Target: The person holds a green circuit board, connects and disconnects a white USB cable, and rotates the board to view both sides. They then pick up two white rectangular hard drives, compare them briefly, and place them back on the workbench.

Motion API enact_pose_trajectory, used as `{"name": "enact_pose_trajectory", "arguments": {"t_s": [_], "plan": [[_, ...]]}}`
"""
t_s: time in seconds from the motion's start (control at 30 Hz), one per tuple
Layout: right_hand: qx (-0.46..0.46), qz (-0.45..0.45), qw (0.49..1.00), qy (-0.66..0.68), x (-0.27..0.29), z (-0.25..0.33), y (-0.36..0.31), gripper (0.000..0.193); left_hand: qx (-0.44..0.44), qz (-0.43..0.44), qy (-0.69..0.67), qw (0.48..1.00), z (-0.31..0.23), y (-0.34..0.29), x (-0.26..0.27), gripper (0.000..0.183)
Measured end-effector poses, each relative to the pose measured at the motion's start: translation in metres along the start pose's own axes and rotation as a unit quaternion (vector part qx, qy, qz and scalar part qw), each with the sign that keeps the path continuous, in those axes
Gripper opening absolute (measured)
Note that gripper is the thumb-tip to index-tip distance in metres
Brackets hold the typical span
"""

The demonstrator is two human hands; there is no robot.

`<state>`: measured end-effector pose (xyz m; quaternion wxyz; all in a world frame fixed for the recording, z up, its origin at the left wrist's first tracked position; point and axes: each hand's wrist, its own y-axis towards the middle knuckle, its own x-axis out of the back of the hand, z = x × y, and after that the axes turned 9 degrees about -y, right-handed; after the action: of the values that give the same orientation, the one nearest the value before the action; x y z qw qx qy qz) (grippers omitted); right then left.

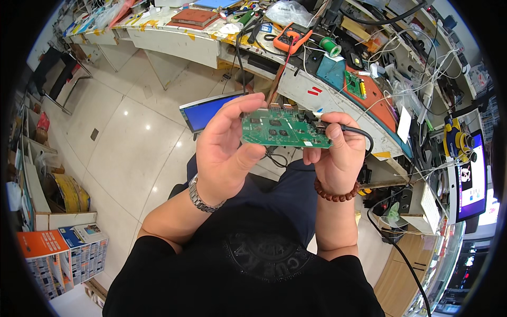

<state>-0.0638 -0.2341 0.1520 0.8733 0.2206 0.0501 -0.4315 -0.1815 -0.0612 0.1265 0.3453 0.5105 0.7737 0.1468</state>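
A green circuit board [282, 130] is held up in front of my chest, its chip side facing me. My left hand [224, 150] is curved round the board's left end, thumb by the lower edge and fingers along the top. At the other end, my right hand [340, 148] grips the board's right edge, beside a black cable [359, 130] plugged in there. The thumb covers part of that plug. Metal connectors line the board's upper edge. Behind my left fingers stands a monitor [208, 112] with a blue screen, partly hidden by the hand.
A cluttered workbench [174, 45] curves along the far side and right. On it lie an orange multimeter [292, 38], a green solder spool [330, 46] and another green board [355, 84]. A lit screen [470, 177] stands at right, a chair [58, 76] at far left, boxes [63, 253] at lower left.
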Motion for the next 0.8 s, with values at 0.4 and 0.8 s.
{"name": "enact_pose_trajectory", "arguments": {"t_s": [0.4, 0.8], "plan": [[0.011, 0.008, 1.000, 0.014, 0.000, 0.000, -0.001, 0.028, -0.006, 0.003, -0.010, 1.000, -0.005, 0.001, -0.002, 0.080], [0.027, 0.028, 0.997, 0.059, 0.003, -0.010, 0.001, 0.031, -0.021, 0.014, -0.021, 0.999, -0.010, 0.006, 0.000, 0.068]]}}
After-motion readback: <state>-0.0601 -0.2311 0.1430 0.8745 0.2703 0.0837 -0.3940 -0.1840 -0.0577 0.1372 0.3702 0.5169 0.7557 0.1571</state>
